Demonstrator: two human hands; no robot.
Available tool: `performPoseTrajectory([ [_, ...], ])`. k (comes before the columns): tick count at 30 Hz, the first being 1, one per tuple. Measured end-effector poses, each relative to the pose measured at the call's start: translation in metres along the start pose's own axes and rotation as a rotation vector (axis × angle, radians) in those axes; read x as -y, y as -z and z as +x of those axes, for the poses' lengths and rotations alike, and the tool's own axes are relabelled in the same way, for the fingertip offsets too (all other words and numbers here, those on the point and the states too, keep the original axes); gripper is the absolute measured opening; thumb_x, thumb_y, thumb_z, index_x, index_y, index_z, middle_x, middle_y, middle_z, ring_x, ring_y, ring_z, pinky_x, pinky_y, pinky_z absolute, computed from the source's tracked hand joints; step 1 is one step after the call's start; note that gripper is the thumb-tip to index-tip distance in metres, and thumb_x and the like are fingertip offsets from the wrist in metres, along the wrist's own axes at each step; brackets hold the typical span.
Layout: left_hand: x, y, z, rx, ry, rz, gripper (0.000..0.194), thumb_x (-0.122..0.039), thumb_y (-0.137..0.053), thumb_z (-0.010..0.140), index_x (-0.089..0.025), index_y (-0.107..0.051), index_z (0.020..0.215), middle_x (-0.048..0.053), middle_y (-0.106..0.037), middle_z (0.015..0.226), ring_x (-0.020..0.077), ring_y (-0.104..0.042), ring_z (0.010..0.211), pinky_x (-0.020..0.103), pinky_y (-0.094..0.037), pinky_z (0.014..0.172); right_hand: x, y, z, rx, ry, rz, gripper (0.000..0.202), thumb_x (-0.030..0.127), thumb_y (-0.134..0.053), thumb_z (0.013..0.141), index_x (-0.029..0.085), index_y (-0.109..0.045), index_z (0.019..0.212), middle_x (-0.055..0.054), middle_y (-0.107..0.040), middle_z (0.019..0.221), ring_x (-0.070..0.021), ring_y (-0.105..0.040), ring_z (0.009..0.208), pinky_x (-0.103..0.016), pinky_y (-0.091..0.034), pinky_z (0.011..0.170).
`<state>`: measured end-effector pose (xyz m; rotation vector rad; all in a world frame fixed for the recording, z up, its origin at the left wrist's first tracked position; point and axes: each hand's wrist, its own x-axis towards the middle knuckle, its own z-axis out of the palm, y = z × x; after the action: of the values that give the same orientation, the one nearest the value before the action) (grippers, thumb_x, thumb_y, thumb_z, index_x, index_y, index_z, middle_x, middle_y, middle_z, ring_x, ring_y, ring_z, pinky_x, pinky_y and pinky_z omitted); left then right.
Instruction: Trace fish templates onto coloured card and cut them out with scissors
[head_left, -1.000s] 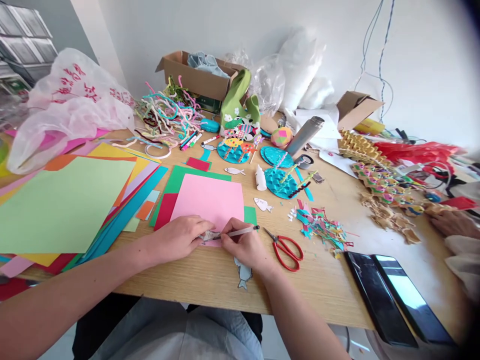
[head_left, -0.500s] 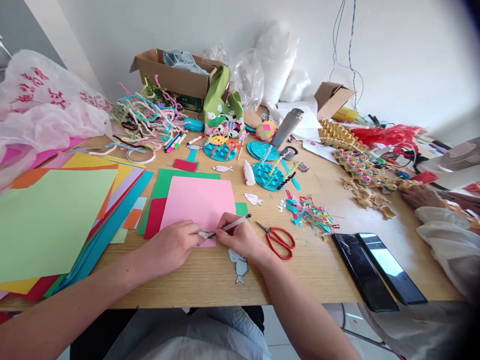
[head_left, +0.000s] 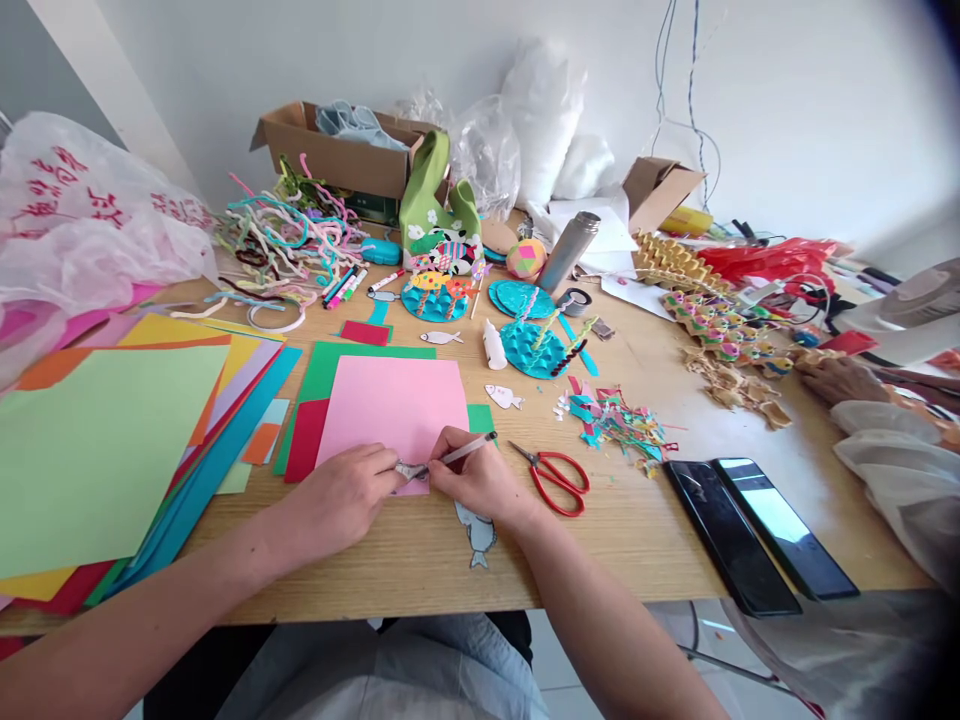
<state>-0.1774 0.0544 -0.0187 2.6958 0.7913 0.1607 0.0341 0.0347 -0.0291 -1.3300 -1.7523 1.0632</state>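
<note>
My right hand (head_left: pixel 476 475) is closed around a pen (head_left: pixel 469 449), its tip down at the lower edge of a pink paper sheet (head_left: pixel 397 400). With fingers together, my left hand (head_left: pixel 352 498) holds a small whitish paper cutout (head_left: pixel 409 470) flat on that sheet. The cutout's shape is partly hidden by my fingers. Below my right wrist lies a grey-blue paper fish (head_left: pixel 478 535), partly covered by the hand. Red-handled scissors (head_left: pixel 556 478) rest on the table just right of my right hand. A white paper fish (head_left: pixel 503 396) lies beyond them.
Coloured paper sheets (head_left: pixel 112 450) are stacked at the left. Paper scraps (head_left: pixel 619 420) and two phones (head_left: pixel 731 535) lie at the right. Blue discs (head_left: pixel 536 350), a glue bottle (head_left: pixel 493 345) and a metal flask (head_left: pixel 570 250) stand farther back. Another person's hand (head_left: pixel 844 378) rests at the far right.
The whole view has shifted slightly. Both hands stay at the same place on the pink sheet, and the pen is still in my right hand, its tip moved only slightly.
</note>
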Motion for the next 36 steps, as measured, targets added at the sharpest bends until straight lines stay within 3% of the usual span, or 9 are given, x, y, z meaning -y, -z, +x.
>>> performPoseTrajectory([
  [16, -0.0035, 0.0002, 0.0027, -0.022, -0.012, 0.061, 0.024, -0.004, -0.043, 0.087, -0.015, -0.064, 0.091, 0.005, -0.06, 0.089, 0.0195, -0.055, 0.084, 0.034, -0.048, 0.077, 0.0053, 0.0031, -0.0022, 0.017, 0.024, -0.052, 0.01, 0.01, -0.056, 0.073, 0.018, -0.053, 0.07, 0.006, -0.053, 0.059, -0.0072, -0.045, 0.051, -0.017, -0.034, 0.048],
  [22, -0.0039, -0.0007, 0.0046, -0.044, -0.057, 0.124, 0.04, 0.0, -0.045, 0.083, -0.013, -0.06, 0.117, 0.007, -0.061, 0.096, 0.0208, -0.056, 0.089, 0.036, -0.049, 0.079, 0.0053, 0.0054, -0.002, 0.018, 0.02, -0.066, 0.011, 0.009, -0.057, 0.073, 0.018, -0.053, 0.07, 0.005, -0.052, 0.059, -0.0075, -0.045, 0.051, -0.018, -0.034, 0.049],
  [30, -0.008, 0.0011, 0.0068, -0.022, -0.056, 0.199, 0.032, 0.0, -0.048, 0.081, -0.015, -0.065, 0.103, 0.005, -0.058, 0.085, 0.0204, -0.057, 0.081, 0.036, -0.05, 0.074, 0.0028, 0.0064, -0.0027, 0.022, 0.021, -0.083, 0.01, 0.009, -0.058, 0.072, 0.018, -0.053, 0.07, 0.006, -0.052, 0.058, -0.0075, -0.044, 0.051, -0.018, -0.032, 0.047],
  [36, -0.0099, 0.0021, 0.0087, -0.051, -0.087, 0.244, 0.035, 0.002, -0.045, 0.08, -0.015, -0.065, 0.104, 0.004, -0.058, 0.081, 0.0202, -0.056, 0.077, 0.034, -0.049, 0.069, 0.0045, 0.0085, -0.0032, 0.033, 0.008, -0.063, 0.013, 0.007, -0.058, 0.072, 0.018, -0.051, 0.068, 0.007, -0.049, 0.055, -0.0071, -0.041, 0.049, -0.018, -0.03, 0.045],
])
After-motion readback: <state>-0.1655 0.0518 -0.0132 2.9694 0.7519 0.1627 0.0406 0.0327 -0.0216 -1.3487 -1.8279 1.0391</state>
